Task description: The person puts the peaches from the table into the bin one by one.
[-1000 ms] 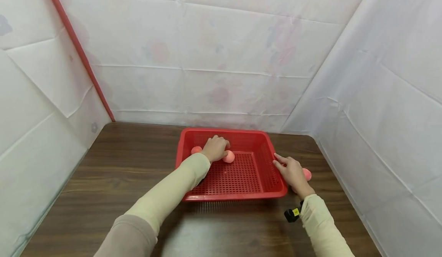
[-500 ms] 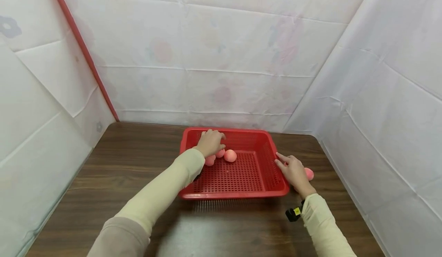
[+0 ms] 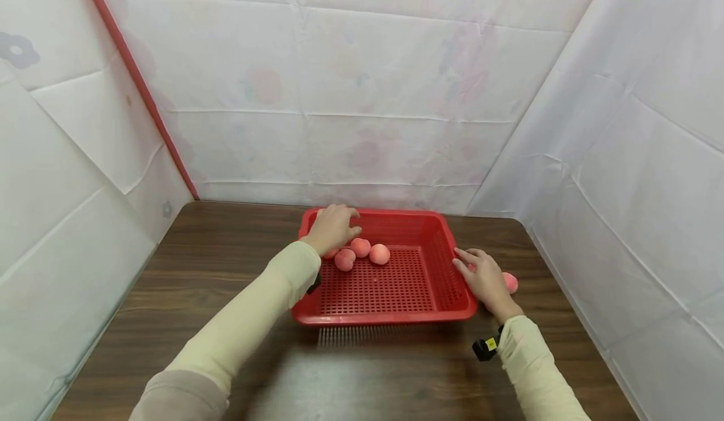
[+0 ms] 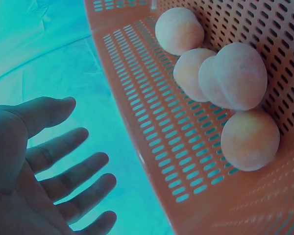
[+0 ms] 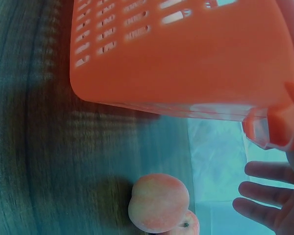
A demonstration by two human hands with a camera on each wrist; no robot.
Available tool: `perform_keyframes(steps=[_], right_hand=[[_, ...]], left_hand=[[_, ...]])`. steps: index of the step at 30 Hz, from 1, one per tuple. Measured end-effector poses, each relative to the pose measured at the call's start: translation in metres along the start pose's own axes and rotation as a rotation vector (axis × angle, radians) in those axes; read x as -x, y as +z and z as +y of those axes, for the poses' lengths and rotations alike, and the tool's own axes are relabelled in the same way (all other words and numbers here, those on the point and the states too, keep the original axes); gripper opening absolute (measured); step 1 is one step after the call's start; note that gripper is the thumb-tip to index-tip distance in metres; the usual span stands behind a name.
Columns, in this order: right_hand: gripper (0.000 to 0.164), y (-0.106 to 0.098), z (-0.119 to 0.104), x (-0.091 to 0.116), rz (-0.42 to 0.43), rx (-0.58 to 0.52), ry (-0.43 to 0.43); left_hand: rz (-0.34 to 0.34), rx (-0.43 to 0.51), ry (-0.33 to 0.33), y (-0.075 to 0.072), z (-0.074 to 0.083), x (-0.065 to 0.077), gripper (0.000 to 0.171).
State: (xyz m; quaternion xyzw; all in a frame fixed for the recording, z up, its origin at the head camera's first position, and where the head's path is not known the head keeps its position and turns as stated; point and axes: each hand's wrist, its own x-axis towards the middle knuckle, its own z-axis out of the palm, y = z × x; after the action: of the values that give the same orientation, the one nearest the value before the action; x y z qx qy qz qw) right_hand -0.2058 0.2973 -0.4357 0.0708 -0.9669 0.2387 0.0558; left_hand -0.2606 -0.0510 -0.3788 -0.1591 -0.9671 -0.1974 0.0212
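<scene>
Several pink-orange peaches [image 3: 379, 254] lie in the left back part of a red perforated plastic basket [image 3: 384, 319]. My left hand [image 3: 332, 227] hovers over the basket's back left corner. In the left wrist view its fingers [image 4: 81, 169] are spread and relaxed, apart from the peaches [image 4: 250, 139], which sit grouped by the basket wall. My right hand [image 3: 485, 281] is at the right rim, thumb and index fingertips touching it. Outside the basket, two more peaches [image 5: 159, 203] lie on the table beside that hand, partly hidden in the head view.
The basket stands on a dark wood-grain table [image 3: 226, 245]. White patterned sheets [image 3: 362, 94] enclose the back and both sides, with a red strip [image 3: 136, 82] at the left corner. A black wrist device [image 3: 485, 348] hangs by the right sleeve.
My left hand has moved left and up, away from the peaches, which are now more visible. Peaches in the basket have shifted into a closer group. The right hand stays at the rim.
</scene>
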Motion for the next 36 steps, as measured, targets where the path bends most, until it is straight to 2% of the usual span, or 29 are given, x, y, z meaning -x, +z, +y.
perform_keyframes(steps=[6,24,36], right_hand=[[0.043,-0.001,0.003,-0.001,-0.015,-0.021,0.003],[0.045,-0.002,0.003,-0.001,-0.053,-0.04,0.061],[0.044,-0.002,0.004,-0.001,-0.021,-0.009,0.027]], left_hand=[[0.003,-0.028,-0.037,-0.008,-0.004,0.004,0.037],[0.025,0.0,-0.096,-0.026,-0.025,0.026,0.039],[0.017,0.01,-0.138,-0.032,-0.042,0.035,0.043]])
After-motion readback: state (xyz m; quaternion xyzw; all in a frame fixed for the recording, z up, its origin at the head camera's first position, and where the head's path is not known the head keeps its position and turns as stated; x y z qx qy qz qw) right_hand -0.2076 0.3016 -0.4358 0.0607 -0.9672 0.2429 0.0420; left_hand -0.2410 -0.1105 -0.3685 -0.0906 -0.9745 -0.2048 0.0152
